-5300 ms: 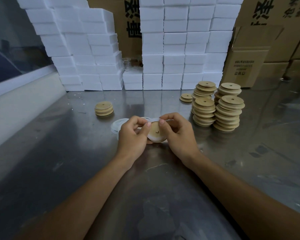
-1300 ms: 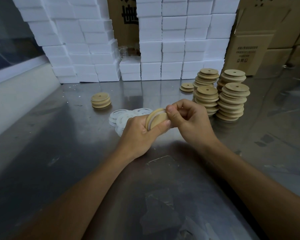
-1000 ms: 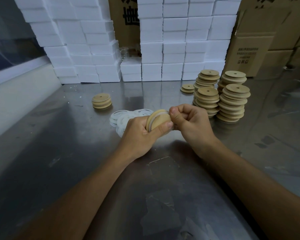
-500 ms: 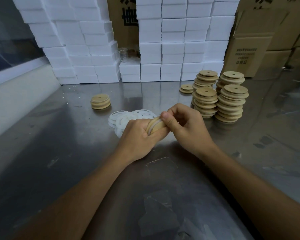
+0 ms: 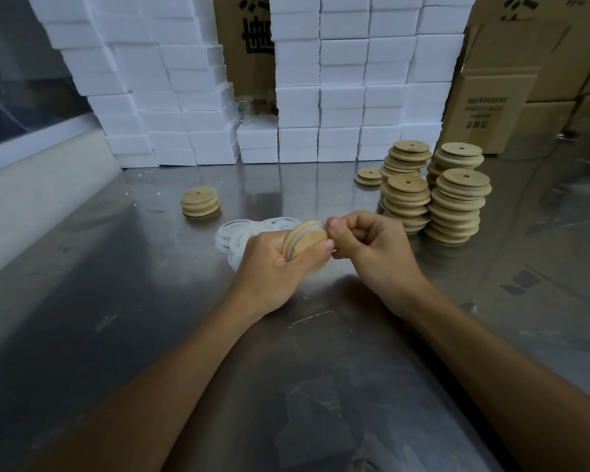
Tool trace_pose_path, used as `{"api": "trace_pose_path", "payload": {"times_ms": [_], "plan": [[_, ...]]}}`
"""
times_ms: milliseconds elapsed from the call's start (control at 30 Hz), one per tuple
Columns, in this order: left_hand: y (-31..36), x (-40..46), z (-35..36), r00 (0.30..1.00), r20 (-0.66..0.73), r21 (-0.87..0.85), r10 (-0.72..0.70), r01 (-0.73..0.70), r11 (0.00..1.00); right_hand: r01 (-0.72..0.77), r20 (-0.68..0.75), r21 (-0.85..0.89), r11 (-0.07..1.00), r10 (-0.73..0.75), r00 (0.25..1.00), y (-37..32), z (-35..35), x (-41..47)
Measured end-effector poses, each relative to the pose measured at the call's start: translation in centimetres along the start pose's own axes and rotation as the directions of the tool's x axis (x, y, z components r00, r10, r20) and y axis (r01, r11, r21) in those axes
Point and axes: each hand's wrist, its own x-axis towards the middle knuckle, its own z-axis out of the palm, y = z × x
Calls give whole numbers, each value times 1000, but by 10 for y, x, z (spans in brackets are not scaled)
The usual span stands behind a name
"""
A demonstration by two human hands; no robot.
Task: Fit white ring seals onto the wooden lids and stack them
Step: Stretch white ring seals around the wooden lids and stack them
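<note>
My left hand (image 5: 273, 267) grips a round wooden lid (image 5: 305, 240) on edge above the steel table, thumb across its face. A white ring seal (image 5: 310, 227) runs around the lid's rim. My right hand (image 5: 372, 253) has its fingers curled, and its thumb and forefinger pinch the seal at the lid's upper right edge. Behind my hands lies a loose heap of white ring seals (image 5: 239, 231). A short stack of two lids (image 5: 200, 201) sits at the left.
Several tall stacks of wooden lids (image 5: 457, 206) stand right of my hands, with a low pair (image 5: 368, 176) behind them. White foam blocks (image 5: 341, 97) and cardboard boxes (image 5: 491, 107) wall off the back. The steel table (image 5: 150, 301) meets a pale ledge on the left.
The lid has been turned in my left hand while my right hand's pinch has worked along its rim. The stacks and the heap of seals have not moved.
</note>
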Motion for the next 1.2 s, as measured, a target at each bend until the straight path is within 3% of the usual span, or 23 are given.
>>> {"api": "trace_pose_path", "payload": {"times_ms": [267, 367, 433, 567, 833, 967, 1200], "plan": [[-2, 0, 2, 1000, -23, 54, 11, -10, 999, -124, 4, 119, 985, 125, 992, 3, 4, -2], [-5, 0, 0, 1000, 10, 77, -1, 1, 997, 18, -21, -131, 991, -21, 1000, 3, 3, -3], [-7, 0, -1, 999, 37, 102, -22, 18, 995, 181, 26, -355, 917, -184, 983, 1, 2, -5], [-7, 0, 0, 996, 86, 135, -28, 17, 991, 361, 180, -486, 796, -313, 932, -3, 3, -3], [-5, -1, 1, 998, 63, 85, -15, 9, 996, 131, 25, -200, 971, -129, 991, 2, 3, -1], [-5, -1, 2, 998, 55, 56, -13, 10, 998, 42, 9, -73, 996, -42, 999, 1, 3, 2], [-5, 0, 1, 999, 49, 21, -9, 8, 1000, -11, 62, -4, 1000, 11, 998, 1, -2, 1]]}}
